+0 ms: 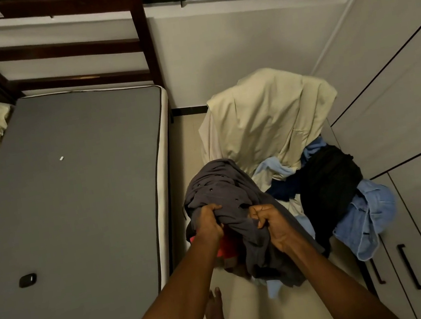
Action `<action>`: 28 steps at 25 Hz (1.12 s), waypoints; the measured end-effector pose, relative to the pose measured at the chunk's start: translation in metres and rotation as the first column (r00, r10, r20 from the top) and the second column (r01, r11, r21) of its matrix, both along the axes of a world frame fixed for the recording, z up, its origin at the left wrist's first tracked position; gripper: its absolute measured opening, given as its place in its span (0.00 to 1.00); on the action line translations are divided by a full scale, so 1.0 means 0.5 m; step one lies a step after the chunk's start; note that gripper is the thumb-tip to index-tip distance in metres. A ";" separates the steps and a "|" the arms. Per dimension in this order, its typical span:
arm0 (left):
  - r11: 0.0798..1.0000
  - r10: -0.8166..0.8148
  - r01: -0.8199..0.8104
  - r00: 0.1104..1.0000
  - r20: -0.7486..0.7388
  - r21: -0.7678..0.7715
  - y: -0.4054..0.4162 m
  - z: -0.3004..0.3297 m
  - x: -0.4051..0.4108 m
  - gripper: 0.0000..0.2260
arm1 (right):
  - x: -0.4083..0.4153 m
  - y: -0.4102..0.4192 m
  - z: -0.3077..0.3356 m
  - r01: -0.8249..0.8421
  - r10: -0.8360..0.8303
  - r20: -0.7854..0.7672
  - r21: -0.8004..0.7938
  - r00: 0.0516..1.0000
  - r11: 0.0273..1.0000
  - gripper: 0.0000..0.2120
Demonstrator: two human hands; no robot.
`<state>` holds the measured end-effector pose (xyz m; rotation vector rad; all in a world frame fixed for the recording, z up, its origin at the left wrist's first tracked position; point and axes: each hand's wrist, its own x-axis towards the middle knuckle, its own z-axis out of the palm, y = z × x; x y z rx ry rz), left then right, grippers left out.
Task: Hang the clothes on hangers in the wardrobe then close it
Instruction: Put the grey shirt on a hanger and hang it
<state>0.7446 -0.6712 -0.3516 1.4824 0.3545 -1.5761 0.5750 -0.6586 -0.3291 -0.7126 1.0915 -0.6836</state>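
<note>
Holding a bunched dark grey shirt (226, 193) with both hands, you've got it up in front of you over the floor, between the bed (70, 196) and the pile of clothes (327, 181). Its long axis runs roughly up and down — the top bundle sits above your knuckles, tipped a bit away from you, and the rest hangs below your wrists toward the floor.

Your left hand (209, 225) has its fingers curled tight into the fabric on the left side of the bundle. Your right hand (270, 223) is also curled right round a fold, thumb tucked against the cloth — neither hand is loose at all. The two grips sit close together but not touching.

Something red (228, 245) peeks out under the shirt, just beside your left wrist; can't tell what it is.

The pile lies to the right: a cream sheet (268, 113) draped high, a black piece, a light blue shirt (366, 216) hanging off the edge. The wardrobe (403, 104) doors at the far right are closed.
</note>
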 end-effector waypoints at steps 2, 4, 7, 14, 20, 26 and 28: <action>0.998 0.008 -0.011 0.999 0.042 0.065 -0.001 0.020 -0.005 0.15 | -0.011 0.009 0.021 -0.002 0.002 -0.035 -0.002 0.999 1.000 0.09; 0.994 0.053 -0.063 0.994 0.097 0.095 0.003 0.041 -0.005 0.17 | -0.018 0.023 0.039 -0.004 0.004 -0.102 -0.005 0.995 1.000 0.06; 0.996 0.055 -0.068 0.978 0.203 0.055 0.007 0.033 -0.001 0.25 | -0.015 0.041 0.050 0.028 -0.022 -0.130 0.044 0.991 0.999 0.11; 0.917 -0.086 0.294 0.806 0.586 -0.270 -0.001 0.122 -0.042 0.23 | -0.048 0.030 0.044 0.221 -0.208 -0.090 0.175 0.974 0.959 0.17; 0.671 -0.204 0.569 0.758 0.619 -0.475 -0.033 0.231 -0.112 0.30 | -0.107 -0.017 0.093 0.286 -0.256 -0.267 0.081 0.929 0.955 0.11; 0.569 -0.329 0.582 0.809 0.488 -0.581 -0.053 0.340 -0.145 0.30 | -0.167 -0.022 0.152 0.399 -0.396 -0.474 -0.101 0.786 0.912 0.10; 0.511 -0.399 0.623 0.782 0.479 -0.593 -0.058 0.370 -0.160 0.26 | -0.194 -0.016 0.168 0.472 -0.468 -0.544 -0.144 0.696 0.870 0.09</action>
